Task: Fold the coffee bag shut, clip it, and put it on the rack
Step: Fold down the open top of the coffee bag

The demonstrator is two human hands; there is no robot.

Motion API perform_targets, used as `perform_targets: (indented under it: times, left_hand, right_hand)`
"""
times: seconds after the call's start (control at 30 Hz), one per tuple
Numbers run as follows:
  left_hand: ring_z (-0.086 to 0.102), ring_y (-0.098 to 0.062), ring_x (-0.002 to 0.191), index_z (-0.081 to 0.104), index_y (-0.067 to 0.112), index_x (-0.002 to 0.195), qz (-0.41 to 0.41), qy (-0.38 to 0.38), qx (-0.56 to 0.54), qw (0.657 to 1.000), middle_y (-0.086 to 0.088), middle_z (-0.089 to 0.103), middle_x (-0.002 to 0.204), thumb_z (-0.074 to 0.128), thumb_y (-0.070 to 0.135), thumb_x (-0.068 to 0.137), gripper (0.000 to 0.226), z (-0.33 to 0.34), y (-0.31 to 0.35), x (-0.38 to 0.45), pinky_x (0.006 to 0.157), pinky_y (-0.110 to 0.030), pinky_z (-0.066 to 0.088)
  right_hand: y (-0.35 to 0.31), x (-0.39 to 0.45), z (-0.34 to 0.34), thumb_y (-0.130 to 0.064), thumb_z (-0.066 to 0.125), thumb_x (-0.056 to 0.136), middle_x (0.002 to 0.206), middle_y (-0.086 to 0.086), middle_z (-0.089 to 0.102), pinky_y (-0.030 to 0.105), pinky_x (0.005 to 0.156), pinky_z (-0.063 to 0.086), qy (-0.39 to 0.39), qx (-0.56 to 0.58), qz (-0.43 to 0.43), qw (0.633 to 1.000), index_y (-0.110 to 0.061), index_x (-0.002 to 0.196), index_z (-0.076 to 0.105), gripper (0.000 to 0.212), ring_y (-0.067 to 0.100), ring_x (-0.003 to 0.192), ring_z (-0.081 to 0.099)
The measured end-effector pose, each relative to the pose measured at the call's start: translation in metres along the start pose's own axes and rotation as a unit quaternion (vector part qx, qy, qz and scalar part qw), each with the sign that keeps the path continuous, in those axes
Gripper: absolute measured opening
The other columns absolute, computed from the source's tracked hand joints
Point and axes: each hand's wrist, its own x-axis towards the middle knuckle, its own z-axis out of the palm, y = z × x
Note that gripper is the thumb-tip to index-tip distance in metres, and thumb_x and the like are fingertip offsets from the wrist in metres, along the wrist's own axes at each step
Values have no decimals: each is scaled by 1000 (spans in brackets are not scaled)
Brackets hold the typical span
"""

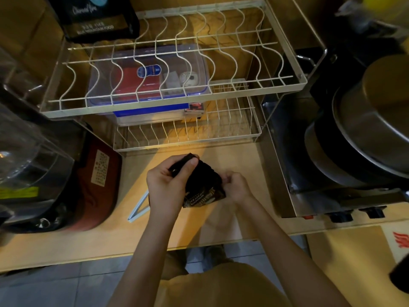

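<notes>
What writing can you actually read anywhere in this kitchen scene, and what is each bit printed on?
"BLUE MOUNTAIN FOOD": on the black package leaning at the top left; the script logo above it is too blurred to read.
Coffee bag held in both hands: pale lettering, too blurred to read.
Cream label on the red appliance: rows of small characters, unreadable.
Blue badge on the clear storage box: illegible.
Red mark on the cardboard: a logo, no readable words.

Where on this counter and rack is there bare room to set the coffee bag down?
Bare counter lies right of the hands, between the lower rack and the steel appliance, and near the front edge. The upper rack is free on its right; a clear box fills the space beneath it. The left is crowded by the red cooker and white clip.
</notes>
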Motion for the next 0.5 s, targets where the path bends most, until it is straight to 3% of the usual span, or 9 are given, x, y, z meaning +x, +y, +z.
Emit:
perform_targets:
  times: [0.07, 0.13, 0.23, 0.33, 0.4, 0.5]
  left_hand:
    - [64, -5, 78, 68, 34, 75, -5, 5, -13, 1000, 19, 71, 71, 64, 14, 78, 20, -2, 2, 0, 65, -29, 51]
    - [65, -8, 80, 68, 32, 76, 0, 3, -12, 1000, 18, 71, 72, 64, 15, 78, 18, -2, 4, 0, 69, -31, 53]
    - [65, -5, 76, 68, 30, 76, 9, 0, 9, 1000, 20, 71, 69, 65, 12, 77, 18, -1, 5, -3, 69, -27, 53]
    - [64, -3, 72, 68, 29, 75, 11, -6, 23, 1000, 20, 70, 66, 66, 11, 76, 18, 0, 7, -8, 64, -18, 52]
    - [63, -1, 72, 68, 25, 77, 20, -13, 48, 999, 17, 69, 64, 66, 11, 77, 14, 0, 9, -9, 64, -17, 51]
    - [61, 2, 76, 69, 20, 85, 37, -43, 113, 992, 15, 65, 76, 64, 14, 79, 10, 4, 13, -4, 67, -17, 50]
  right_hand:
    - [2, -1, 1, 5, 53, 77, 80, 9, 58, 33, 75, 49, 16, -19, -4, 1000, -15, 78, 60, 21, 19, 77, 53]
    - [4, -1, 6, 9, 50, 73, 73, 10, 55, 29, 65, 41, 52, -74, -13, 996, -14, 69, 54, 24, 21, 73, 51]
    - [1, -3, 13, 8, 49, 77, 81, 16, 64, 28, 64, 40, 93, -153, -20, 984, -6, 76, 61, 18, 28, 79, 58]
    - [2, -3, 17, 0, 47, 84, 100, 19, 66, 28, 75, 46, 116, -210, -65, 969, -1, 92, 63, 18, 34, 98, 59]
    - [3, -7, 15, -8, 44, 89, 112, 16, 61, 13, 81, 41, 109, -242, -101, 959, -5, 106, 60, 23, 31, 108, 51]
    - [9, -5, 7, -11, 54, 85, 117, 11, 54, 32, 95, 40, 86, -318, -187, 925, -9, 109, 59, 25, 29, 112, 42]
